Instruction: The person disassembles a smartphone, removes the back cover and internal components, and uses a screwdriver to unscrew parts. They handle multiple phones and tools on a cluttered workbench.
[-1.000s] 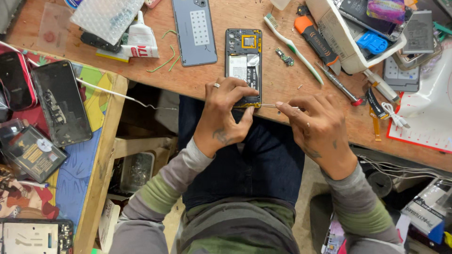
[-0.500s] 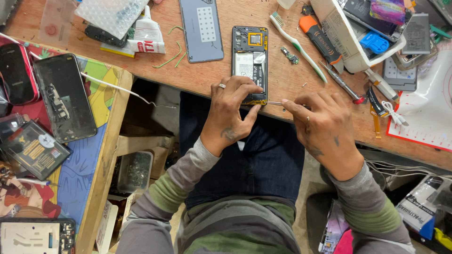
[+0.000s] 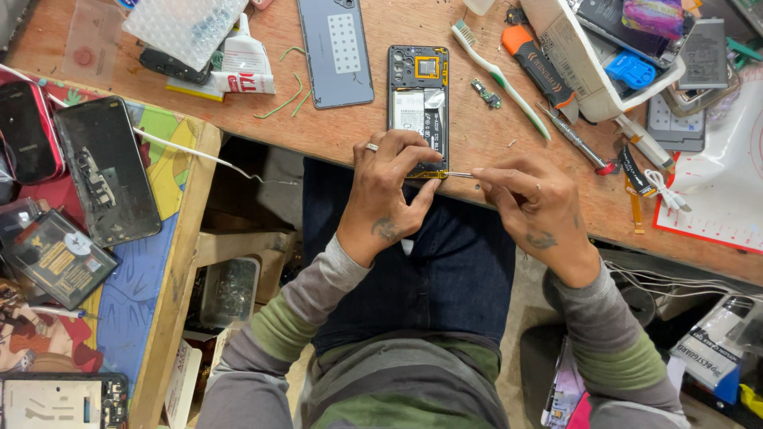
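An opened phone [image 3: 419, 99] with its back cover off lies on the wooden table [image 3: 334, 135], showing its battery and yellow-framed camera part. My left hand [image 3: 389, 187] presses down on the phone's near end, a ring on one finger. My right hand [image 3: 528, 199] grips a thin metal tool [image 3: 457, 174] whose tip meets the phone's bottom edge beside my left thumb. The removed grey back cover [image 3: 335, 52] lies to the left of the phone.
A toothbrush [image 3: 499, 78], an orange-handled tool [image 3: 540, 67], a small circuit part [image 3: 485, 93] and a white tray of parts [image 3: 604, 56] lie right of the phone. A glue tube [image 3: 242, 63] is at left. Several phones [image 3: 107, 171] cover the side table.
The view has shifted slightly; both hands stay at the phone's near end. My right hand has moved its tool tip along the bottom edge toward my left thumb.
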